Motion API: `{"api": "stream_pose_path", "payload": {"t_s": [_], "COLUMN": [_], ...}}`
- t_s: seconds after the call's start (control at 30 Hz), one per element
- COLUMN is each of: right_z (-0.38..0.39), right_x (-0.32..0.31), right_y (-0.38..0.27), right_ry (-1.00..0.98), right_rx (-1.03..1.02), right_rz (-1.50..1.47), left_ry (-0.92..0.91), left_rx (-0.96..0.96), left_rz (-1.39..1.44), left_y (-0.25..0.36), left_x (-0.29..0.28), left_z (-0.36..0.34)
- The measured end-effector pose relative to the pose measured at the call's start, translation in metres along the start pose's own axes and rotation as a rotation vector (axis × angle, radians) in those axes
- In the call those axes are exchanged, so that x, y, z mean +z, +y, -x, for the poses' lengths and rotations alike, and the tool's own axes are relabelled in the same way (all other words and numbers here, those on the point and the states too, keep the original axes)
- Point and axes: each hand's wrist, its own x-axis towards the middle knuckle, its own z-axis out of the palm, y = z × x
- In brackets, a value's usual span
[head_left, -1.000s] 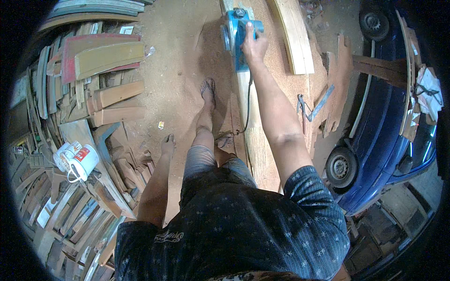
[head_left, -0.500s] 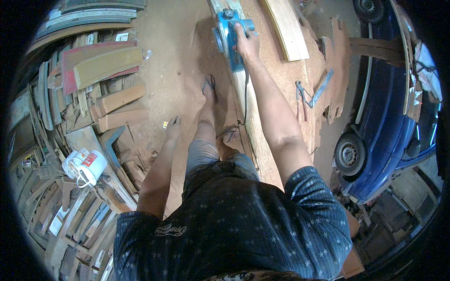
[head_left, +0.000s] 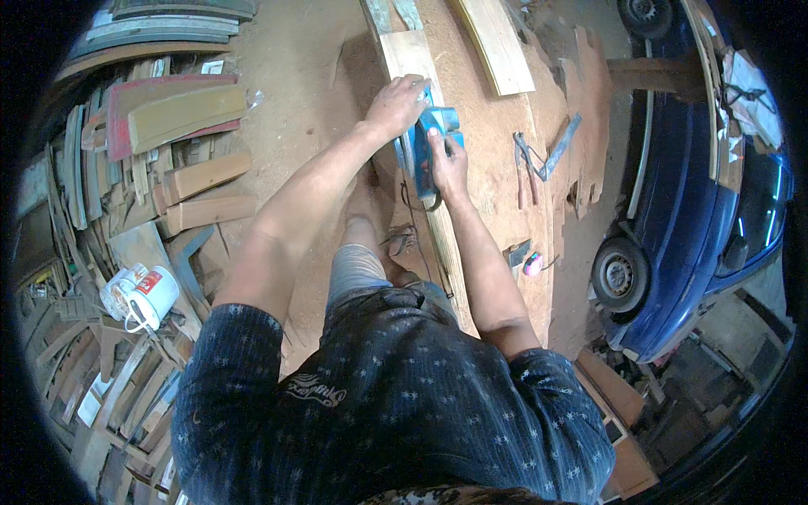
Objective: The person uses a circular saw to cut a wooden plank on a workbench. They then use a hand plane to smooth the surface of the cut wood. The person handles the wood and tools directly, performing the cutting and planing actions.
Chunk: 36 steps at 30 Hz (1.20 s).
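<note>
A blue electric planer rests on a long, narrow wooden board that runs away from me. My right hand is closed around the planer's handle. My left hand is closed over its front end, where the fingers cover the knob. The planer's sole is hidden against the board. A dark cord hangs beside the board near the planer's rear.
To the right, the dusty bench top bears another plank, pincers, a blue-grey angled metal piece and a small pink object. A blue car stands farther right. Wood offcuts and a white bucket lie left.
My left hand has come up from low on the left onto the planer's front. The planer and my right hand have moved back toward me along the board.
</note>
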Motion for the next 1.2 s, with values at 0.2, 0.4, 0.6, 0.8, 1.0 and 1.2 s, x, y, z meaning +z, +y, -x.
{"api": "stream_pose_path", "payload": {"t_s": [0.2,0.4,0.6,0.8,1.0,1.2], "right_z": [0.079,0.168,0.181,0.120,0.011,-0.101], "right_x": [-0.042,-0.086,-0.093,-0.066,-0.004,0.058], "right_y": [0.046,0.084,0.093,0.063,0.018,-0.055], "right_ry": [0.012,0.029,0.074,0.110,0.132,0.143], "right_rx": [-0.115,-0.026,-0.005,-0.333,-0.381,-0.232], "right_rz": [0.110,0.130,0.231,0.215,0.217,0.222], "left_ry": [-0.491,-0.636,-0.499,-0.255,0.140,-0.266], "left_rx": [0.243,0.512,0.465,0.145,-0.393,-0.823], "left_rz": [-0.072,0.028,0.037,0.106,0.226,0.239], "left_y": [0.013,0.046,0.052,0.035,-0.024,-0.138], "left_x": [0.024,0.041,0.053,0.044,0.019,-0.016], "left_z": [0.029,0.099,0.123,0.102,0.115,0.276]}}
